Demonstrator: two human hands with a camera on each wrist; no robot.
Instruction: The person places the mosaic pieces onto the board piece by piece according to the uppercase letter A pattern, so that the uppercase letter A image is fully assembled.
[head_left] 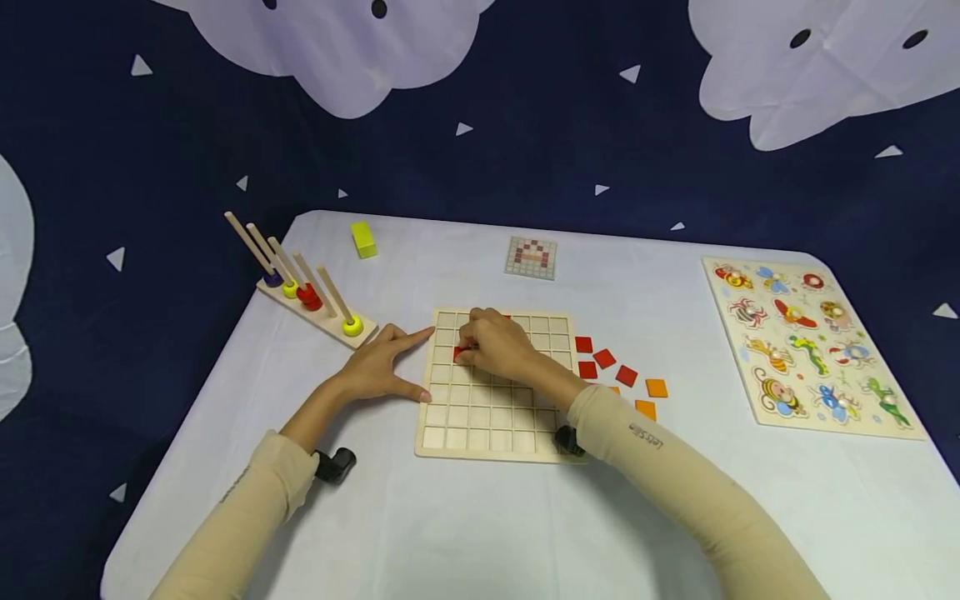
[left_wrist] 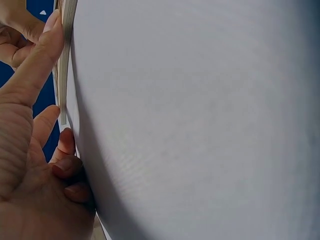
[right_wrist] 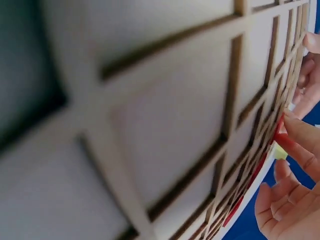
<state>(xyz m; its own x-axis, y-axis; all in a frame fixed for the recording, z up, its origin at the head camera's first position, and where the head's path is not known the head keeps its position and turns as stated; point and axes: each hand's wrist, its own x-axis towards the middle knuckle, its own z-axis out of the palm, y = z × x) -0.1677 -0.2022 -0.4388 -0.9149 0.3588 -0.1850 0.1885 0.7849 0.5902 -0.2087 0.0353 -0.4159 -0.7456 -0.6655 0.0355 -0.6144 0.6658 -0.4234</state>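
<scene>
A wooden grid board [head_left: 480, 456] with square cells lies in the middle of the table. My right hand [head_left: 501, 343] is over its upper left part and pinches a red square tile [head_left: 457, 355] between thumb and fingertips, low at the cells. In the right wrist view that red tile [right_wrist: 280, 126] shows at the fingertips. Another red tile [head_left: 507, 317] peeks out in the top row behind the hand. Against the board's left edge, my left hand [head_left: 375, 367] rests with thumb and index finger stretched apart, touching the rim; its other fingers curl loosely in the left wrist view.
Several loose red tiles [head_left: 627, 376] and orange tiles [head_left: 656, 388] lie right of the board, partly behind the right sleeve. A pattern card [head_left: 531, 257] lies beyond it. At left stand a peg stacker [head_left: 318, 312] and a yellow block [head_left: 363, 240]; an insect puzzle [head_left: 817, 350] lies far right.
</scene>
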